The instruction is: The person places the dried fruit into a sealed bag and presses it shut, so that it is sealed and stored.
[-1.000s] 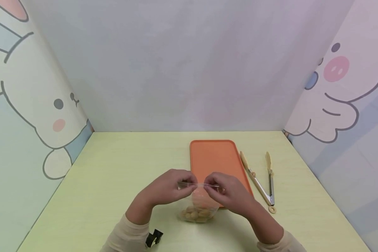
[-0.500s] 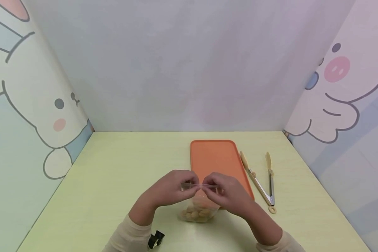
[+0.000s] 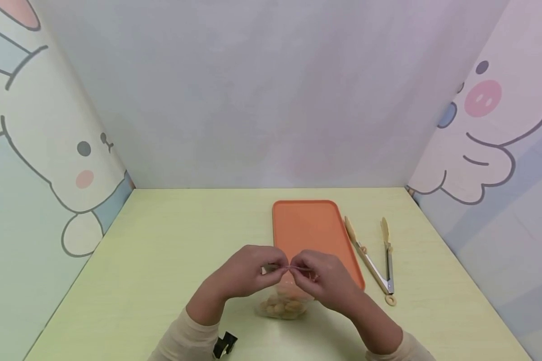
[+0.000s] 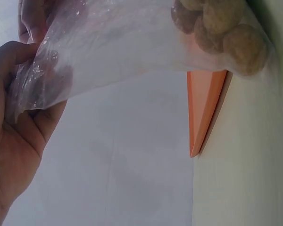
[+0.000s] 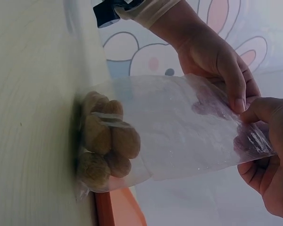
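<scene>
A clear plastic bag (image 5: 179, 127) stands upright on the table with several brown, rounded, walnut-like pieces (image 5: 106, 136) at its bottom. My left hand (image 3: 253, 271) pinches the top edge of the bag between thumb and fingers. Right beside it, my right hand (image 3: 327, 276) pinches the same edge, and the thumbs and fingertips of both hands almost meet at the middle. In the left wrist view, fingers of the left hand (image 4: 19, 127) show through the film behind the bag's mouth.
An orange tray (image 3: 304, 225) lies just behind the bag, partly covered by the hands. To its right, tongs (image 3: 387, 288) with beige tips and metal arms lie spread apart. A black device (image 3: 225, 345) sits by the left sleeve. Cartoon-printed walls (image 3: 483, 125) border the table.
Both hands have come closer together along the bag's top edge, the left one shifting a little to the right. The bag's bottom has stayed in place.
</scene>
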A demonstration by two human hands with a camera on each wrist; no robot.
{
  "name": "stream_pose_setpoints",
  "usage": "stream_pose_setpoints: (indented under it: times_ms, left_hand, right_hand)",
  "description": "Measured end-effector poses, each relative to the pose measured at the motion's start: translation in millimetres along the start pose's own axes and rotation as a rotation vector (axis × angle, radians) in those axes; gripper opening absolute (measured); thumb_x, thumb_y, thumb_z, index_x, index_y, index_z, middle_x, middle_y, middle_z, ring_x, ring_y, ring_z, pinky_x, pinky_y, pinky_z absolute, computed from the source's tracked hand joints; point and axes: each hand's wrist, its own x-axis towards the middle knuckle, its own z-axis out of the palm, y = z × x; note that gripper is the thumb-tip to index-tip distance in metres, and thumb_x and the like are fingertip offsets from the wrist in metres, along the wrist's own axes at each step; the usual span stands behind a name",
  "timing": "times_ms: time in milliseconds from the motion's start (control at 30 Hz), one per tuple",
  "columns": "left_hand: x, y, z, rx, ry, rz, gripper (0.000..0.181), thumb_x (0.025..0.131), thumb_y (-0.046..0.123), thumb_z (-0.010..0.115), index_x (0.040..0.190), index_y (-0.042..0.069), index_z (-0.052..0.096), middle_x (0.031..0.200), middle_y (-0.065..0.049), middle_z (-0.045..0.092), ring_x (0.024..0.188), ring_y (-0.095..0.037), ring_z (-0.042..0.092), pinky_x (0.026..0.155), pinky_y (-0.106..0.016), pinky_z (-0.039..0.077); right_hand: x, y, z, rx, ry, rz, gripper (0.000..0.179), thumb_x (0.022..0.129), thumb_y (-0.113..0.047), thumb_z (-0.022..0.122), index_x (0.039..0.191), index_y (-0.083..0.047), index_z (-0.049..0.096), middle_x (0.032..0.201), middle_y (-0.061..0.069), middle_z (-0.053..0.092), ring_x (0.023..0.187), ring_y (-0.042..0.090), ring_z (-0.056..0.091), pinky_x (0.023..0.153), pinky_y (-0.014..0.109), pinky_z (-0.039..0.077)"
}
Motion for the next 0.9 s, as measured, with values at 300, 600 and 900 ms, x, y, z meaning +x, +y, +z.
stream_pose_setpoints:
  times_ms: [300,600,900]
  left_hand:
    - [-2.9,-0.5,-4.2,0.023,-0.066,-0.070,0.012,0.101,0.025,0.057,0.091,0.019,0.061,0.081,0.014,0.056,0.068,0.003,0.047,0.065,-0.015,0.043]
    - [-4.9,-1.5,-9.4,0.033,-0.089,-0.074,0.013,0.101,0.026,0.055,0.089,0.020,0.057,0.080,0.013,0.051,0.068,0.001,0.044,0.066,-0.014,0.040]
    - [-8.5,-7.6,-16.0,0.012,-0.087,-0.095,0.014,0.101,0.028,0.055,0.087,0.023,0.056,0.081,0.016,0.051,0.070,0.001,0.046,0.068,-0.018,0.043]
  right_hand:
    - [-0.6,4,-6,-0.119,-0.037,-0.056,0.009,0.091,-0.013,0.068,0.093,-0.019,0.062,0.083,-0.014,0.060,0.067,-0.004,0.049,0.059,0.010,0.041]
    - [1.6,11,-19,-0.149,-0.085,-0.142,0.008,0.090,-0.014,0.070,0.091,-0.017,0.062,0.082,-0.011,0.059,0.067,0.000,0.049,0.063,0.014,0.043]
    - [1.4,19,-32,-0.125,-0.175,-0.114,0.007,0.093,-0.016,0.067,0.091,-0.020,0.061,0.084,-0.014,0.056,0.070,-0.001,0.047,0.066,0.014,0.041]
